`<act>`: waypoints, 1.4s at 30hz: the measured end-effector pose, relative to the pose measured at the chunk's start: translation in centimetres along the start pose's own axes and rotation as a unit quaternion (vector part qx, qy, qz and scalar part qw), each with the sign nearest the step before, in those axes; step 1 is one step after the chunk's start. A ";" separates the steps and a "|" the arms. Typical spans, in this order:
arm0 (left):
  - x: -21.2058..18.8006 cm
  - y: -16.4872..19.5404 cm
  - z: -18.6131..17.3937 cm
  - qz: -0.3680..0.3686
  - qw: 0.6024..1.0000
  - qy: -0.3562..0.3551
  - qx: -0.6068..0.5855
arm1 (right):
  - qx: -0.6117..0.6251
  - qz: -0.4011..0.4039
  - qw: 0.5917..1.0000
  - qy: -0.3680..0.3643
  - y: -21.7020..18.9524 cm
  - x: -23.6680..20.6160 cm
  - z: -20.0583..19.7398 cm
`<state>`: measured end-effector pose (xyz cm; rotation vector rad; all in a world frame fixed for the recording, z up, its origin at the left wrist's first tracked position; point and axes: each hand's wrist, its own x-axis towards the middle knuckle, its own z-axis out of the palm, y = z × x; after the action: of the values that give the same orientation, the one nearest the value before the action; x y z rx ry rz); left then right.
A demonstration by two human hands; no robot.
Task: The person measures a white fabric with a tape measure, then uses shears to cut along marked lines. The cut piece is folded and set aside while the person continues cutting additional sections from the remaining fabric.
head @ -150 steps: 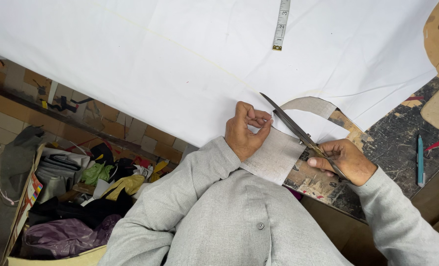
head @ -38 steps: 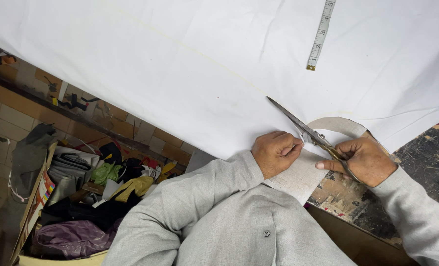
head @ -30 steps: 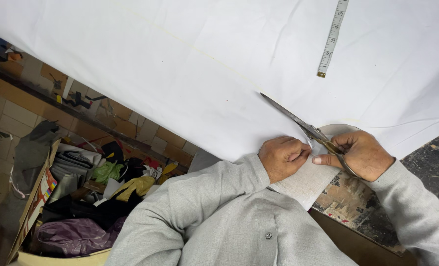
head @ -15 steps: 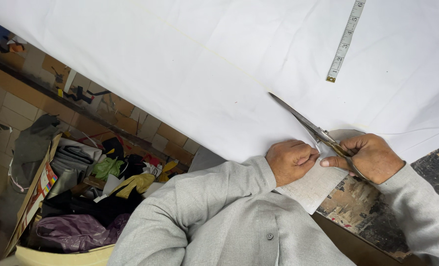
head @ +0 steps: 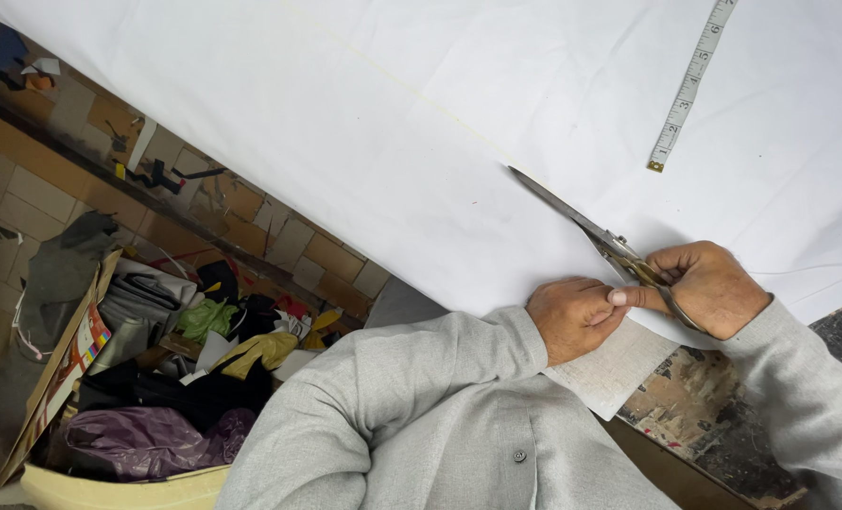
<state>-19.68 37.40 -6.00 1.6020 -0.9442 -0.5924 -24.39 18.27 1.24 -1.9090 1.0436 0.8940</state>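
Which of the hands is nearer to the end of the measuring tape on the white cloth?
Right. The right hand, holding the scissors, sits below the measuring tape end; the left hand lies farther off, lower left.

The tape measure (head: 691, 85) runs off the top edge; the scissors' (head: 586, 227) handles hide, maybe, inside the right hand (head: 709, 288).

Both arms come in bent from below, grey sleeves down to the wrists. The left hand (head: 572, 319) lies knuckles-up at the near edge of the worktop, fingers curled under, thumb stretched towards the other hand. The right hand (head: 709, 286) is closed into a grip just beside it, thumbs nearly touching.
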 end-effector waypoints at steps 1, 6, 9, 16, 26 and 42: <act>0.0 0.0 -0.2 -0.007 1.000 -0.006 -0.001 | 0.007 0.003 1.000 -0.003 -0.1 0.0 0.1; 0.5 0.9 -1.9 -0.082 0.993 -0.079 -0.044 | 0.031 0.022 0.999 -0.010 -0.5 0.0 0.2; 0.3 1.2 -5.4 -0.035 0.993 -0.115 0.021 | 0.053 0.050 0.997 -0.016 -0.9 -0.2 0.1; 1.9 -2.0 -19.4 -0.121 0.896 -0.021 0.426 | 0.019 0.078 0.997 -0.017 -2.9 -0.9 0.1; 2.3 -2.4 -22.2 -0.211 0.861 -0.128 0.444 | -0.066 0.037 0.997 0.003 -7.7 0.6 0.5; 1.9 -4.1 -22.7 -0.183 0.876 -0.096 0.435 | -0.067 0.069 0.995 -0.015 -9.4 1.2 0.2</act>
<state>0.35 48.74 -4.14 2.6099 -1.1469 -0.6285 -15.61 21.49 2.93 -1.9445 1.1336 1.0933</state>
